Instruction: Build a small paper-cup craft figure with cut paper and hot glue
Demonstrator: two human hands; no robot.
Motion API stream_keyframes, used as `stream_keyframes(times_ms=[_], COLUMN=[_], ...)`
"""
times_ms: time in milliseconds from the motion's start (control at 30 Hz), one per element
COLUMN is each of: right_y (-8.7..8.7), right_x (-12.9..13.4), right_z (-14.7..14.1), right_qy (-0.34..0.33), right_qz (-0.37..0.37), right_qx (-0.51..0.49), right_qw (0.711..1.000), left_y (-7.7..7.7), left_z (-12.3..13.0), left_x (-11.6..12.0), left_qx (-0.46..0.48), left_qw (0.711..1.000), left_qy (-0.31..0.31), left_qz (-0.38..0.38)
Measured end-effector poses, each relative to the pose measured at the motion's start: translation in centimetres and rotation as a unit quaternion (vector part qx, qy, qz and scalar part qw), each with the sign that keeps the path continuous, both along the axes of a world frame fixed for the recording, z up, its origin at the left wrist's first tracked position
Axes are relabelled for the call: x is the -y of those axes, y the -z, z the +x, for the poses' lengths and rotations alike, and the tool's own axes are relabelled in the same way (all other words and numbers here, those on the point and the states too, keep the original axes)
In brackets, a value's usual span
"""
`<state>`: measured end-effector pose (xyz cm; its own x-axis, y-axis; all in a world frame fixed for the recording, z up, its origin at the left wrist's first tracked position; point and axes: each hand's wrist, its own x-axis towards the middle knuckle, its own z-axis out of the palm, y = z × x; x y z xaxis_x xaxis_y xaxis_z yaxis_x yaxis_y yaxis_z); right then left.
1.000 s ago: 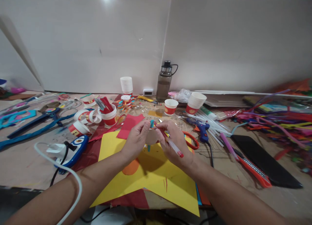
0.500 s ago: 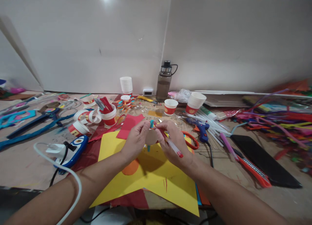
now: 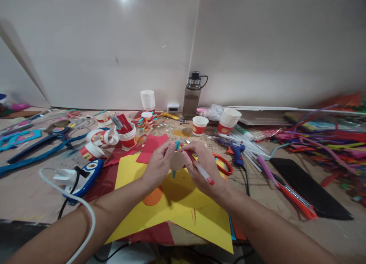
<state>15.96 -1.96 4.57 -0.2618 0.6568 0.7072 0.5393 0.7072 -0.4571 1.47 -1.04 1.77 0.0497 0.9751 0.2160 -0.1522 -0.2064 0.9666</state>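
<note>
Between my hands, above a yellow paper sheet (image 3: 168, 218), is a round beige disc (image 3: 177, 161) with teal strips sticking out at its top and bottom. My left hand (image 3: 160, 160) pinches it near the upper teal strip (image 3: 177, 145). My right hand (image 3: 206, 166) grips a red pen (image 3: 203, 173) with a clear barrel, its tip end close to the upper strip. The right fingers partly hide the disc's right edge, and whether they touch it I cannot tell. An orange paper circle (image 3: 153, 196) lies on the yellow sheet beneath my left wrist.
Red-handled scissors (image 3: 224, 165) and a blue glue gun (image 3: 238, 154) lie to the right, near a cutter (image 3: 297, 199) and black phone (image 3: 311, 189). Paper cups (image 3: 200, 126) and a bottle (image 3: 191, 98) stand behind. A white cable (image 3: 85, 206) crosses my left forearm.
</note>
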Motion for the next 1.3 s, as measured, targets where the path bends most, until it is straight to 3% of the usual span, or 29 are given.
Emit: stream_keyframes(times_ms=[1300], right_y=[-0.05], right_x=[0.07], right_z=[0.02], right_qy=[0.002], right_qz=[-0.006], right_qx=[0.002], right_qw=[1.000], left_y=[0.20], left_z=[0.10], left_x=[-0.04], left_qx=[0.021], left_qw=[1.000], left_qy=[-0.002], left_qz=[-0.013])
